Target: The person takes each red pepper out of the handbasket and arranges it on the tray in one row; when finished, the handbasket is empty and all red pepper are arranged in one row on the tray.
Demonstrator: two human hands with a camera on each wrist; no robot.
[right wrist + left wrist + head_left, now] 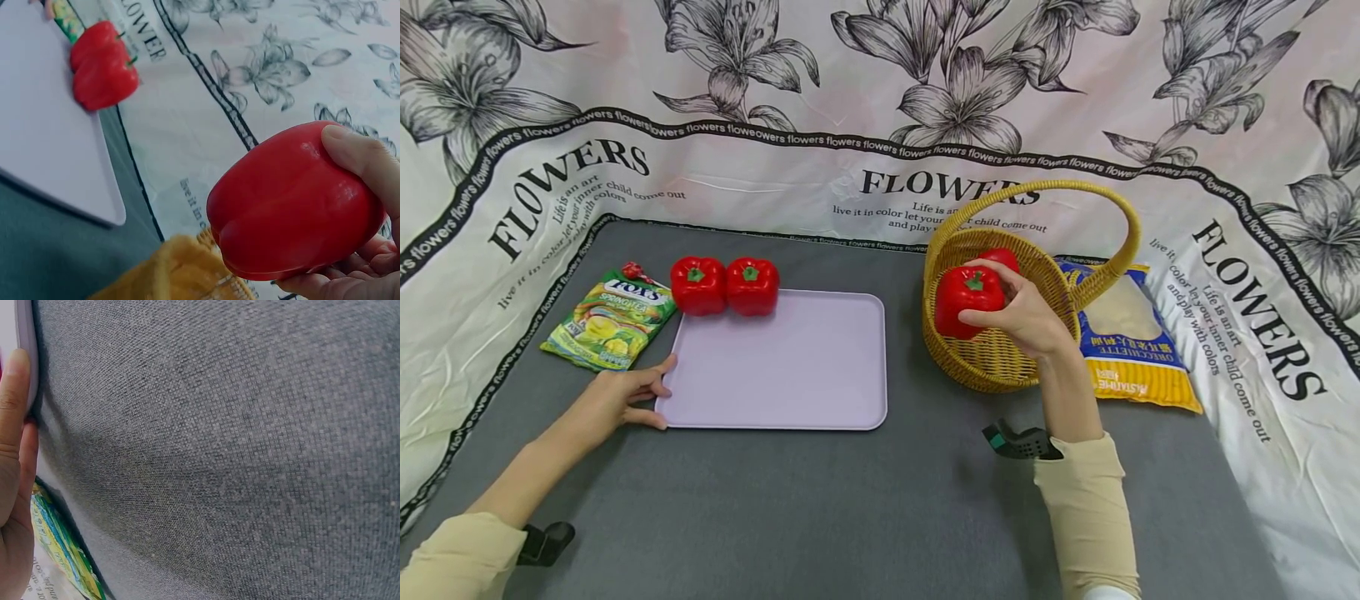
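Note:
My right hand (1026, 317) grips a red bell pepper (968, 293) above the wicker basket (1000, 382), thumb on one side and fingers on the other. In the right wrist view the same bell pepper (294, 203) fills much of the lower right. Another red pepper (1002, 257) shows behind it inside the basket, partly hidden. At the near left corner of a pale lilac tray (775, 367), my left hand (621, 400) holds the rim between thumb and fingers. Two red bell peppers (698, 285) (752, 286) sit side by side at the tray's far left corner.
A green and yellow Fox's candy bag (613, 321) lies left of the tray. Behind and right of the basket lies a blue and yellow pasta bag (1131, 333). The basket's tall handle (1060, 185) arches over it. Flower-printed cloth (790, 179) borders the grey table (820, 508).

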